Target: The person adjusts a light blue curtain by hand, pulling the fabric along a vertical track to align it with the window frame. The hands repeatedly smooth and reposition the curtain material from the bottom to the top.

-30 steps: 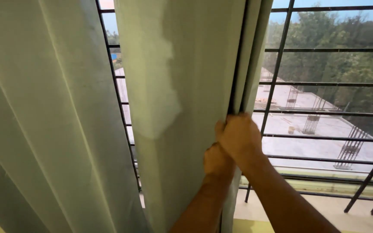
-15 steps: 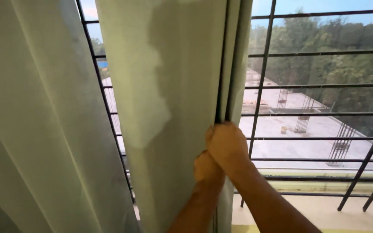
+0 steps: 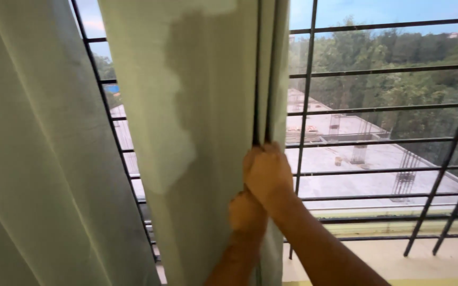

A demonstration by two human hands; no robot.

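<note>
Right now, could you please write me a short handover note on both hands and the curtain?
Right hand: closed grip on the gathered edge of the pale green curtain.
Left hand: directly below it, gripping the same edge.
Curtain: bunched into folds at the hands, in front of the black window grille. A second curtain panel hangs at the left.
Done: right part of the window uncovered.
Left: the curtain is not tied or released.

Two hands (image 3: 258,190), two pale green curtain panels (image 3: 202,132), perhaps more off-frame, and one barred window grille (image 3: 388,106).

A pale green curtain (image 3: 208,132) hangs against the black window grille (image 3: 382,106) (folds gathered at its right edge).
</note>
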